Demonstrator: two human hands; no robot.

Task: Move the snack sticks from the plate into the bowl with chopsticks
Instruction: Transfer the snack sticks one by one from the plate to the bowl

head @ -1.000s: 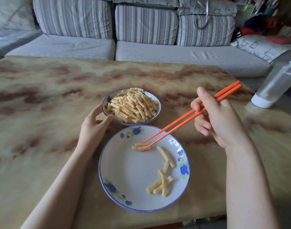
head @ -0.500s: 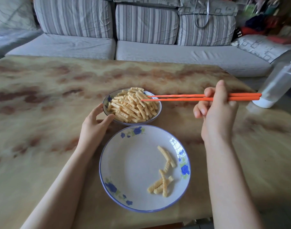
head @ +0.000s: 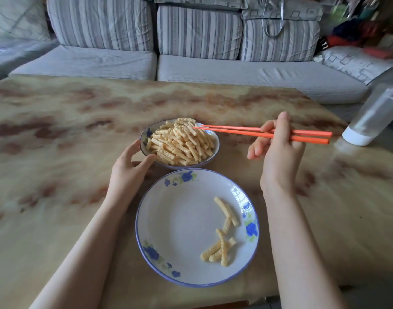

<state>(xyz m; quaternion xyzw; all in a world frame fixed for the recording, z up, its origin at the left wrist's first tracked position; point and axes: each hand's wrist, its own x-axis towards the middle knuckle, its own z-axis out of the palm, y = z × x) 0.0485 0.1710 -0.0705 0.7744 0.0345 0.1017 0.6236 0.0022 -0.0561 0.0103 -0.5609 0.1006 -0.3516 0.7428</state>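
- Snack sticks: a handful lie in a loose group on the right side of the plate. Far more are heaped in the bowl, which stands just beyond the plate on the table.
- Right hand grips the orange chopsticks toward their back ends and holds them almost level. The tips are close together over the far right of the heap (whether a stick sits between them I cannot tell).
- Left hand cups the bowl's near-left side, thumb and fingers curved against its wall, steadying it.
- Step in hand, as I judge it: the drop-off over the bowl, at the end of one carry.
- Next move calls for bringing the tips down to the plate, spreading them, and closing on one stick across its middle. The sticks at the near side lie crossed and look awkward, so a lone one farther from the person seems the easier pick.
- Most of the task looks done.
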